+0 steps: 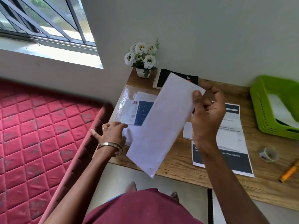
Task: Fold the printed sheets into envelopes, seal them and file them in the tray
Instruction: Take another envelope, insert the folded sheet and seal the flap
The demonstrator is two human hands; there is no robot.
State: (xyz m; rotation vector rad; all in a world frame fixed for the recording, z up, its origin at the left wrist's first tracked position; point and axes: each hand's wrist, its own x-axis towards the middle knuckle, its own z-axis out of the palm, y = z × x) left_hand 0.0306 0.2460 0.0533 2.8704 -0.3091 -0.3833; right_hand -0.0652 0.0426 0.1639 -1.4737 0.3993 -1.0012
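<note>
My right hand [207,113] pinches the upper end of a long white envelope [163,123] and holds it tilted above the wooden table [179,160]. My left hand [111,133] rests with straight fingers on a clear plastic pack of envelopes [134,109] at the table's left edge. A printed sheet [233,139] with dark blue bands lies flat under my right forearm. The green plastic tray [262,110] stands at the right, with white paper inside it.
A roll of clear tape [267,154] and an orange pen [289,172] lie on the right of the table. A black spiral notebook [163,78] and a pot of white flowers [142,59] stand by the wall. A red mattress [40,135] lies to the left.
</note>
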